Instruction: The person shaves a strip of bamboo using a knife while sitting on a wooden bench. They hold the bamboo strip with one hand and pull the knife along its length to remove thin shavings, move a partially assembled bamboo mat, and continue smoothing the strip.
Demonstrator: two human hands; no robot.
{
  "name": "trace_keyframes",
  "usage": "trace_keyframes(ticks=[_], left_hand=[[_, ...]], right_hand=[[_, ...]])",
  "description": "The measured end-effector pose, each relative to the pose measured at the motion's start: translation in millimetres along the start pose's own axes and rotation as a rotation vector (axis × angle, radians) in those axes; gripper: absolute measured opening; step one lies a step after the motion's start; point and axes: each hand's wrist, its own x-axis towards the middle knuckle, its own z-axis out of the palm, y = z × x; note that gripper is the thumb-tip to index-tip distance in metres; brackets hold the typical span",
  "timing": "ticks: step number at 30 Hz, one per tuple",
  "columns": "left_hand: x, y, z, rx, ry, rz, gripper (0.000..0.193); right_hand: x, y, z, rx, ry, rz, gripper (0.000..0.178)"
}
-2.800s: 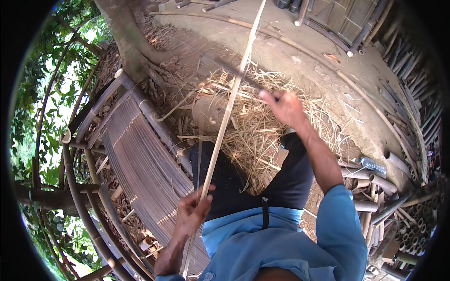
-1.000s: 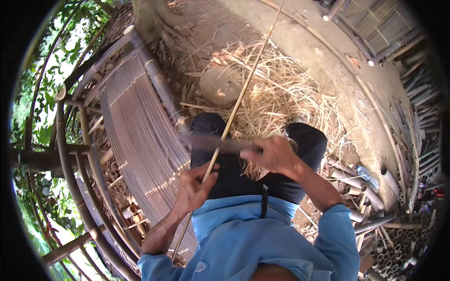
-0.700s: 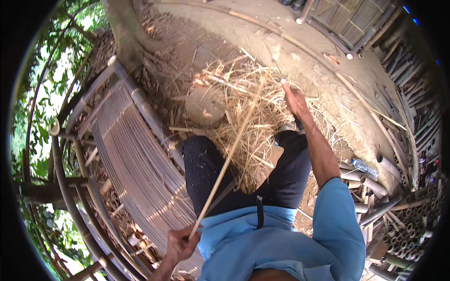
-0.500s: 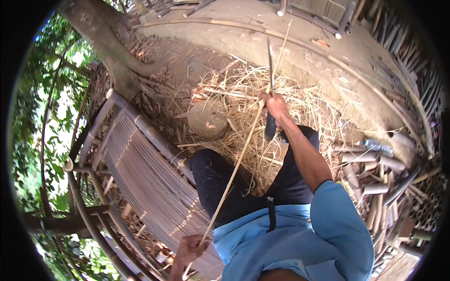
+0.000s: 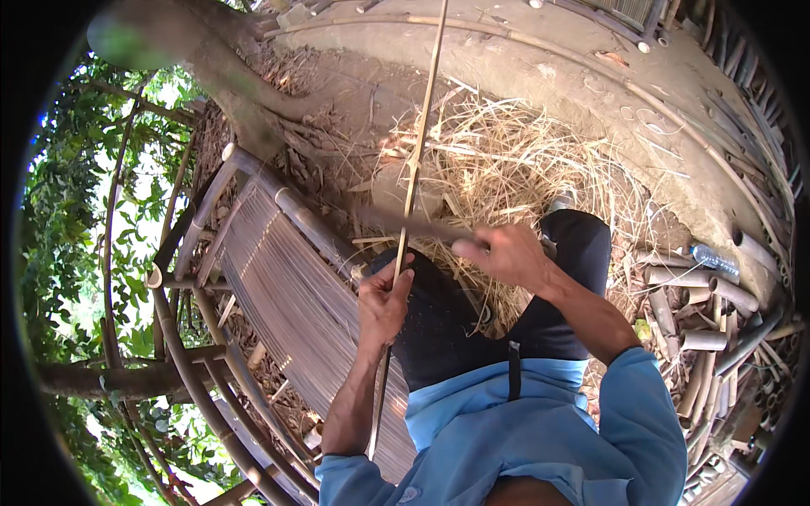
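My left hand [image 5: 386, 302] is closed round a long, thin bamboo strip [image 5: 418, 143] over my left knee. The strip runs steeply from beside my left forearm up past the top edge of the view. My right hand [image 5: 510, 255] grips a long-bladed knife [image 5: 422, 226] above my lap; its handle is mostly hidden by the fingers. Blurred by motion, the blade points left and crosses the strip just above my left hand. Whether the edge touches the strip I cannot tell.
Pale shavings [image 5: 523, 160] cover the ground before my knees, partly over a round stump [image 5: 396, 190]. At my left stands a slatted bamboo bench [image 5: 291, 278]. Cut bamboo pieces [image 5: 704, 339] and a plastic bottle [image 5: 713, 258] lie at right. A tree trunk [image 5: 228, 84] rises at far left.
My left hand has moved up along the strip to knee height. My right hand has let go of the strip and come nearer, turning the knife from pointing away to pointing left.
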Motion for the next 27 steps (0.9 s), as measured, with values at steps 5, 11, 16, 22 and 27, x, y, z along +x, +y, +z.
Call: trace_keyframes(ticks=[5,11,16,22,27], left_hand=[[-20,-5,3,0.168,-0.019,0.104,0.025],[-29,0,-8,0.222,0.002,0.134,0.024],[-27,16,-4,0.284,0.0,0.078,0.02],[-48,6,4,0.164,-0.052,0.007,0.018],[-56,-7,1,0.172,-0.069,0.052,0.018]], right_hand=[[5,3,-8,0.074,0.022,-0.174,0.062],[11,-1,-3,-0.04,-0.05,-0.248,0.073],[-1,-7,4,-0.026,0.026,-0.18,0.077],[34,34,-31,-0.075,-0.017,0.19,0.076],[23,29,-28,-0.202,-0.144,-0.192,0.085]])
